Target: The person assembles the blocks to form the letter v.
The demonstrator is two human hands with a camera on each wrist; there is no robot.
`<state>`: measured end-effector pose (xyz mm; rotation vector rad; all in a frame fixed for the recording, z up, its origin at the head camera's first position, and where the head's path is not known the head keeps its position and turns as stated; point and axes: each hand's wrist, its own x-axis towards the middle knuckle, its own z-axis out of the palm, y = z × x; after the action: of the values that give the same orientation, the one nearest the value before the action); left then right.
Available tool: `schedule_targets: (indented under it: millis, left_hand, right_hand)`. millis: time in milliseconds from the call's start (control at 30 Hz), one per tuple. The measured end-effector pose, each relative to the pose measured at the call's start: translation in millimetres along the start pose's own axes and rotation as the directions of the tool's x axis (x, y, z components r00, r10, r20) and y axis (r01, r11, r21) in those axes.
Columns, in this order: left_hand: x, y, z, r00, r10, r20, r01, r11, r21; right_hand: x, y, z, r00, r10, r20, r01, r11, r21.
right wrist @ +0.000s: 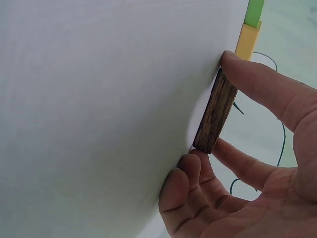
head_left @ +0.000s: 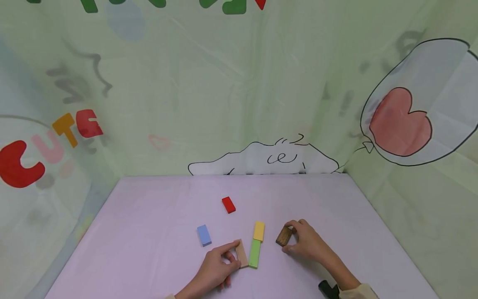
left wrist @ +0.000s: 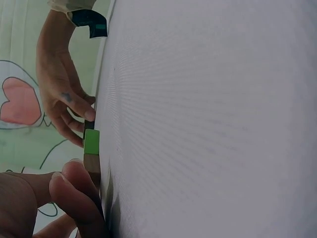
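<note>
On the lilac table (head_left: 149,216), a yellow block (head_left: 259,230) already meets a green block (head_left: 254,254), the left hand (head_left: 214,268) pinching a bare-wood block (head_left: 242,254) alongside, the right hand (head_left: 308,241) gripping a dark-brown block (head_left: 284,236), red block (head_left: 228,204) and blue block (head_left: 204,235) unjoined.

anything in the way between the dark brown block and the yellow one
Nothing visible: in the head view, only bare tabletop separates the dark brown block, held in the right hand, from the yellow block.

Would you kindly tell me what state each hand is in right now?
Left hand: holding the beige block, finger and thumb at its ends.
Right hand: holding the brown block.
</note>
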<state>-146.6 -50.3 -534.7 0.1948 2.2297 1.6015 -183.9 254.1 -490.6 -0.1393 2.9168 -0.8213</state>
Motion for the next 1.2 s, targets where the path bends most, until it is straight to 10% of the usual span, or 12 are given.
schedule_targets:
  millis: [1200]
  left_hand:
    - [0.1,0.2,-0.2,1.0,-0.018,0.002,0.018,1.0,-0.003]
  right_hand:
    - [29.0,-10,-7,0.993,-0.117,0.02,0.118,0.993,-0.028]
